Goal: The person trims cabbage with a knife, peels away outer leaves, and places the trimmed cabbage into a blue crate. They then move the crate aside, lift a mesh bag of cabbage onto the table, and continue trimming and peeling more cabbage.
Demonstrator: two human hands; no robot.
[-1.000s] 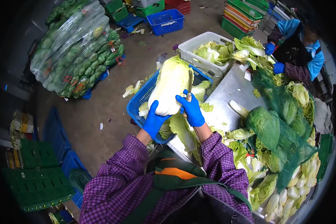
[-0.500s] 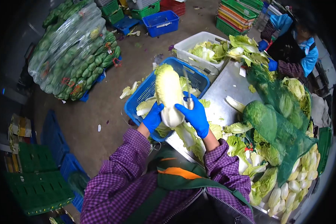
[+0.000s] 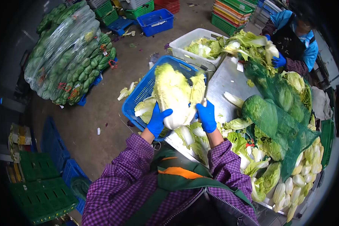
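A pale napa cabbage (image 3: 173, 100) is held upright over the blue basket (image 3: 129, 101). My left hand (image 3: 157, 119) is closed around its lower left side, thumb across the white base. On the other side, my right hand (image 3: 207, 117) pinches an outer cabbage leaf (image 3: 198, 88) that stands away from the head. A light-coloured knife handle (image 3: 204, 102) shows just above the right fingers; its blade is mostly hidden behind the leaf. Loose leaves lie in the basket below, and more cabbage leaves (image 3: 190, 139) lie at the table's near edge, beneath my hands.
The metal table (image 3: 226, 84) carries green net bags (image 3: 269, 116) and trimmed cabbages (image 3: 295, 186) on the right. A white crate (image 3: 177, 47) of leaves stands beyond the basket. Across the table, a co-worker's gloved hand (image 3: 278, 60) holds a cabbage. Wrapped cabbage sacks (image 3: 71, 56) stand left.
My right hand has moved right and slightly down, drawing an outer leaf away from the cabbage. The cabbage now looks wider. The co-worker has lifted a cabbage.
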